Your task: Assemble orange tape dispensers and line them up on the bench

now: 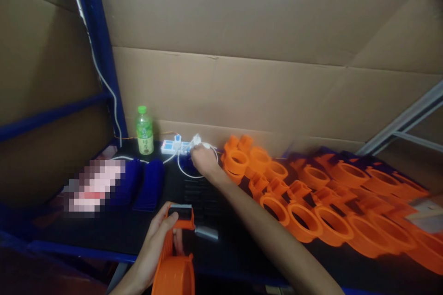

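My left hand (155, 239) is wrapped around an orange tape dispenser (174, 276) at the bottom centre. The thumb lies on the black piece (180, 213) at its head, just below a toothed metal blade (182, 205). Stretched far forward, my right hand (204, 159) has its fingers curled down by a small dark blue heap (185, 162), in front of the white power strip (169, 147). Its fingertips are hidden, so what it grips cannot be made out. Beside the dispenser head is a blurred silvery metal piece (206, 233). Small black pieces (199, 196) lie in rows nearer me.
Several orange tape dispensers (306, 223) crowd the right side of the black tabletop (104, 233). Dark blue stacks (150, 184) lie left of centre. At the back stands a green-capped bottle (144, 131). White cable (192, 176) loops around my right hand. Cardboard (242, 92) walls the back.
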A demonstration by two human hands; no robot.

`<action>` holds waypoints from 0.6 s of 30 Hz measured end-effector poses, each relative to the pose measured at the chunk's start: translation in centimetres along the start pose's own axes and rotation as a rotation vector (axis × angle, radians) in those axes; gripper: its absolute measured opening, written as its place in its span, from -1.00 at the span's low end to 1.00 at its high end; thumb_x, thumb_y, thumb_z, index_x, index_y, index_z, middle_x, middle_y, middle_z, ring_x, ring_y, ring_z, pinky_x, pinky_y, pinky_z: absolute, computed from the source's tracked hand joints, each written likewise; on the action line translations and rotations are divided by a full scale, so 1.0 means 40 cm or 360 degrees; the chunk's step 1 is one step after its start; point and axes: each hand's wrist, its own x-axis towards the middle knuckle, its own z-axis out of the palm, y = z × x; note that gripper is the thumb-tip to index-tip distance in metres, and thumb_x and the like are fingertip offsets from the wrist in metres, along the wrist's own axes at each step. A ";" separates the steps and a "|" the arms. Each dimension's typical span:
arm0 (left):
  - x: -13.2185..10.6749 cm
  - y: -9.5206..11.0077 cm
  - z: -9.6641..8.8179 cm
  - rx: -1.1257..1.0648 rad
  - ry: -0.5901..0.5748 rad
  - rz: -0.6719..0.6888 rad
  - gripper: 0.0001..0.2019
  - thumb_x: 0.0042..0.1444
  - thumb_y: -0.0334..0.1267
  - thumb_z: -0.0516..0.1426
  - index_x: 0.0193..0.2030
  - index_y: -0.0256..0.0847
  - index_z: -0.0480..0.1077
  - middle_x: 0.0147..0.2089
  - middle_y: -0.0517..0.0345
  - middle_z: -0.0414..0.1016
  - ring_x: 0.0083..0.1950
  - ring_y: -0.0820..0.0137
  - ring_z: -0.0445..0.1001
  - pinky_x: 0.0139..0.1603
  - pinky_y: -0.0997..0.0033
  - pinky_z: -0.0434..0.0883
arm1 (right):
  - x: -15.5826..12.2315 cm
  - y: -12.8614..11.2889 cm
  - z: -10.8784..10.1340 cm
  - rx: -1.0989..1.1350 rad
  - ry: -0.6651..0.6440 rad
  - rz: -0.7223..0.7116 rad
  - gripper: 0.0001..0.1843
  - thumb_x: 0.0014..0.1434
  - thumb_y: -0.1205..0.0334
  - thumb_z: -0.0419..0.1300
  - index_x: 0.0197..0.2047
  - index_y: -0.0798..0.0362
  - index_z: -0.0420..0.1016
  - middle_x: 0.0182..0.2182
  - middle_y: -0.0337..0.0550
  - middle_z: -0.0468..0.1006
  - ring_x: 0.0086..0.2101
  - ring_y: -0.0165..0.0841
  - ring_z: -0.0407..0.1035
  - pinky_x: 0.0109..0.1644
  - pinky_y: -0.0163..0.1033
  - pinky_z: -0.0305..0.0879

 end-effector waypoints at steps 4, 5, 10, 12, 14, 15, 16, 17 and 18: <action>0.003 -0.007 -0.007 0.0024 0.0038 0.0009 -0.63 0.03 -0.07 0.27 -0.09 -0.22 0.42 -0.68 0.24 0.47 -0.65 0.40 0.40 -0.54 0.48 0.39 | 0.007 -0.009 0.008 0.0035 0.0005 -0.0012 -0.63 0.31 0.12 0.17 0.09 0.17 0.38 0.01 0.00 0.43 -0.07 -0.27 0.41 0.00 -0.07 0.41; 0.004 -0.010 -0.009 0.0024 0.0034 0.0005 -0.62 0.03 -0.06 0.26 -0.08 -0.23 0.42 -0.69 0.24 0.46 -0.66 0.40 0.39 -0.56 0.48 0.38 | 0.011 -0.010 0.009 0.0048 0.0005 -0.0009 -0.63 0.31 0.12 0.17 0.09 0.16 0.38 0.01 -0.01 0.43 -0.06 -0.27 0.41 0.00 -0.06 0.41; 0.005 -0.015 -0.008 -0.0001 0.0015 -0.0025 -0.61 0.01 -0.05 0.28 -0.08 -0.22 0.41 -0.69 0.24 0.46 -0.66 0.40 0.39 -0.58 0.48 0.38 | 0.034 -0.015 0.014 0.0116 -0.0073 0.0057 -0.63 0.31 0.12 0.16 0.09 0.15 0.38 0.01 -0.02 0.44 -0.07 -0.27 0.41 0.00 -0.06 0.41; 0.005 -0.012 -0.005 -0.0007 0.0000 -0.0016 -0.62 0.00 -0.05 0.28 -0.10 -0.21 0.42 -0.69 0.25 0.45 -0.67 0.40 0.39 -0.57 0.47 0.39 | 0.043 -0.017 0.017 0.0150 -0.0103 0.0112 -0.63 0.31 0.12 0.16 0.09 0.16 0.38 0.01 -0.02 0.44 -0.07 -0.27 0.41 -0.01 -0.06 0.41; 0.005 -0.009 -0.003 0.0005 -0.0022 0.0000 -0.64 0.01 -0.05 0.27 -0.12 -0.21 0.42 -0.71 0.25 0.44 -0.68 0.41 0.38 -0.57 0.49 0.38 | 0.050 -0.018 0.018 0.0195 -0.0110 0.0173 -0.63 0.31 0.12 0.17 0.09 0.16 0.38 0.01 -0.02 0.44 -0.07 -0.27 0.41 -0.01 -0.07 0.41; 0.006 -0.008 -0.002 0.0015 -0.0032 0.0006 -0.65 0.02 -0.06 0.27 -0.12 -0.22 0.43 -0.72 0.25 0.44 -0.69 0.42 0.37 -0.58 0.49 0.37 | 0.051 -0.017 0.016 0.0224 -0.0103 0.0197 -0.63 0.31 0.12 0.17 0.09 0.16 0.38 0.01 -0.01 0.44 -0.07 -0.27 0.41 -0.01 -0.07 0.41; 0.006 -0.007 -0.002 0.0020 -0.0038 0.0010 -0.66 0.03 -0.07 0.26 -0.12 -0.22 0.43 -0.71 0.25 0.44 -0.70 0.42 0.36 -0.58 0.50 0.36 | 0.049 -0.016 0.014 0.0258 -0.0088 0.0217 -0.63 0.31 0.12 0.17 0.09 0.16 0.38 0.01 -0.01 0.44 -0.07 -0.27 0.41 -0.01 -0.06 0.41; 0.005 -0.006 -0.003 0.0018 -0.0037 0.0011 -0.65 0.03 -0.07 0.26 -0.11 -0.22 0.43 -0.71 0.24 0.45 -0.69 0.42 0.36 -0.58 0.50 0.36 | 0.046 -0.014 0.009 0.0297 -0.0066 0.0231 -0.63 0.31 0.12 0.17 0.09 0.16 0.38 0.01 -0.02 0.44 -0.07 -0.27 0.41 0.00 -0.06 0.41; 0.005 -0.006 -0.004 0.0012 -0.0029 0.0010 -0.65 0.02 -0.07 0.27 -0.11 -0.22 0.44 -0.70 0.23 0.46 -0.69 0.42 0.37 -0.58 0.49 0.36 | 0.039 -0.011 0.004 0.0342 -0.0037 0.0240 -0.63 0.31 0.12 0.16 0.09 0.16 0.38 0.01 -0.02 0.44 -0.07 -0.27 0.41 0.00 -0.06 0.41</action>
